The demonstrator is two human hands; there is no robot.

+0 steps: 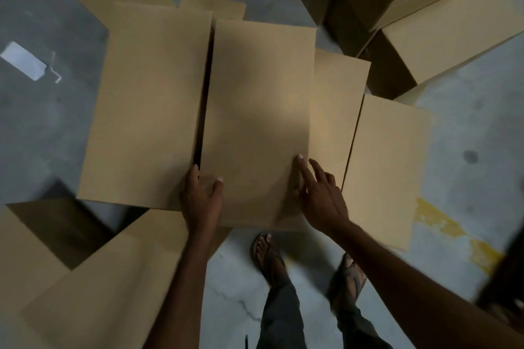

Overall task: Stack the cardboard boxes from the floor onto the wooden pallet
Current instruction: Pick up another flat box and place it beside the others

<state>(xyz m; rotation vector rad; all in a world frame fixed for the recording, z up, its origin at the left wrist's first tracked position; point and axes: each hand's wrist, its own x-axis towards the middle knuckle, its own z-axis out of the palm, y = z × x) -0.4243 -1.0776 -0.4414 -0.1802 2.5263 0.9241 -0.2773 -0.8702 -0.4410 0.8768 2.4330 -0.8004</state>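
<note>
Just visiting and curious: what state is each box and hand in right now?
middle box: closed, both hands on its near end.
left box: closed, beside it, untouched.
right box: closed, untouched.
left hand: grips middle box's corner.
right hand: fingers straight, touching its edge.

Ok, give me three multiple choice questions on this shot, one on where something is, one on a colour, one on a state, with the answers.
1. What does the left hand grip?
A) a wall
B) the middle box at its near left corner
C) a sandal

2. What colour is the paint mark on the floor at right?
A) red
B) blue
C) yellow

3. How is the middle box's top?
A) shut flat
B) flaps standing open
C) torn off

Answers: 1 B, its thumb lies on the box top and its fingers reach into the gap beside it; 2 C, the mark shows yellow on grey concrete; 3 A, the top is one flat, unbroken face.
</note>
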